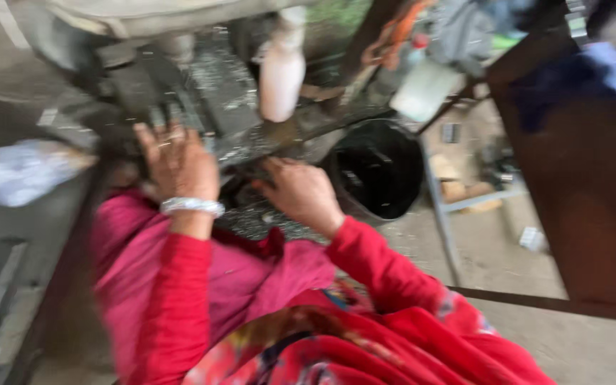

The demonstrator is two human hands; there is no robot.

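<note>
The picture is blurred by motion. My left hand point(177, 160), with a white bangle point(192, 206) on the wrist, rests with fingers spread on the dark metal bed of a machine point(215, 93) strewn with shiny metal shavings. My right hand point(301, 191) reaches down into a dark gap of the machine bed, fingers curled; whether it holds anything is hidden. Both arms wear red sleeves. A white plastic bottle point(281, 75) hangs just beyond both hands.
A black bucket point(379, 167) stands right of my right hand. A brown metal panel point(586, 185) fills the right side. A pale cloth point(23, 171) lies at left. Wood blocks point(465, 191) lie on the concrete floor behind a thin metal frame point(442, 214).
</note>
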